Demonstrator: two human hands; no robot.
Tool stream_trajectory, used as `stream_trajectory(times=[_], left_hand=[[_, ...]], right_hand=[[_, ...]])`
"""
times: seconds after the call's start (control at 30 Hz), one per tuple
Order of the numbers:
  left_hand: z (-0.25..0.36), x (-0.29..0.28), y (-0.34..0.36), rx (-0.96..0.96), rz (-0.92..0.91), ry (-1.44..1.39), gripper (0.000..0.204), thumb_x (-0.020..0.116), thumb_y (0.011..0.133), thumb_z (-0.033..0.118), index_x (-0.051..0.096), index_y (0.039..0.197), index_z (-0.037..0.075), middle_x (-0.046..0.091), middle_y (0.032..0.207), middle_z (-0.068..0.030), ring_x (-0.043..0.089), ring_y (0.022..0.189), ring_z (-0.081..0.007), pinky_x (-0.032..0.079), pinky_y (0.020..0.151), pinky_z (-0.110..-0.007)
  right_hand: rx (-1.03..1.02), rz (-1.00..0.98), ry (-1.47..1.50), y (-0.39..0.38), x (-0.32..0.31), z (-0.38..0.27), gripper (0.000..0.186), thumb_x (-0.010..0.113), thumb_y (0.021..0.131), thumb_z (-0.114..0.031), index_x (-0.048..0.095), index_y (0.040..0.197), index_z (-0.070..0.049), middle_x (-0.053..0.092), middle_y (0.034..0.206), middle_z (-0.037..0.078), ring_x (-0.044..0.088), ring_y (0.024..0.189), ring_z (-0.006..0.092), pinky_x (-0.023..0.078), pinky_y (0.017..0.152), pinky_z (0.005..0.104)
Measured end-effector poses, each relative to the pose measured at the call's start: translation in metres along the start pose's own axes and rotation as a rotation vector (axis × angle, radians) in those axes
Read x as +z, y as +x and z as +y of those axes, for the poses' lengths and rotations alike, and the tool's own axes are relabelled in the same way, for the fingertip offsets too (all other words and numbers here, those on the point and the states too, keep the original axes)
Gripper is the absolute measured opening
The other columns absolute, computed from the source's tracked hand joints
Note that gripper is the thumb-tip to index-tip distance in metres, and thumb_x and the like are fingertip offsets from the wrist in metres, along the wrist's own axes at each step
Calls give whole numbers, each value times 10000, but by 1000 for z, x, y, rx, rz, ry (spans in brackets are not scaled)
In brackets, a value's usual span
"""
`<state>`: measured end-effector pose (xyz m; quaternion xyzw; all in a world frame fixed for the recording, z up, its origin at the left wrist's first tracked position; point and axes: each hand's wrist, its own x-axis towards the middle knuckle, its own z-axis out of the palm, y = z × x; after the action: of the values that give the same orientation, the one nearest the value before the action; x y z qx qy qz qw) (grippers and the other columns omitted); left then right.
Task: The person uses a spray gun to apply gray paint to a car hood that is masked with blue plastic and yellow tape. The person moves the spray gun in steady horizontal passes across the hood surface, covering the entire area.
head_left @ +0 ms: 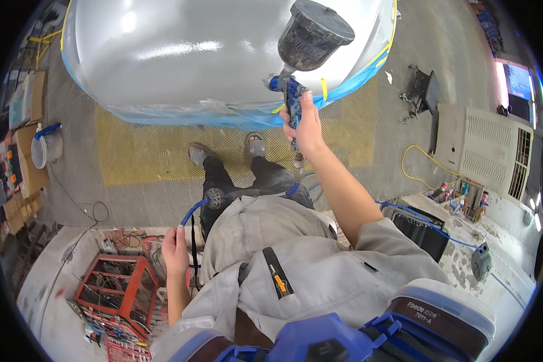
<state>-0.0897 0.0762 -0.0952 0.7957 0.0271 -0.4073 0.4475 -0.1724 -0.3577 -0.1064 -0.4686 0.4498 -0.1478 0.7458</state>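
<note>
Right hand (308,123): fingers wrapped around the grip of a blue spray gun (293,101), dark cup (315,41) on top and tilted. In view, the gun overlaps the near right corner of a glossy grey panel (163,72); gap cannot be judged. Blue film (184,116) lines the panel's near edge. Left hand (175,250): fingers closed on a blue hose (193,212), beside the hip.

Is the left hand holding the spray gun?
No, the right hand grips the spray gun; the left hand holds the blue hose.
</note>
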Motion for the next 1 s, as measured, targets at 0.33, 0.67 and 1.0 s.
stream_trajectory(times=[0.33,0.67,1.0], left_hand=[[-38,86,-53,8,41,-13,375,535,1082,225,420,744,111,343,620,85,286,533,-10,232,465,-226],[-42,120,-104,-88,203,-113,427,553,1071,227,380,710,78,320,662,76,281,646,-40,257,530,-264],[-92,149,-133,-13,200,-212,410,564,1066,320,424,725,140,372,600,86,318,497,-19,239,430,-238]], right_hand=[[-111,-57,-133,14,-62,5,699,276,1044,-664,529,934,-21,541,747,50,410,474,101,360,426,264],[-16,-197,-3,3,-68,41,593,396,1046,-602,485,1293,-70,505,788,14,419,578,72,330,467,230],[-128,-491,87,-63,-122,2,764,212,1049,-646,588,1224,-5,687,1138,115,426,488,89,403,437,255]])
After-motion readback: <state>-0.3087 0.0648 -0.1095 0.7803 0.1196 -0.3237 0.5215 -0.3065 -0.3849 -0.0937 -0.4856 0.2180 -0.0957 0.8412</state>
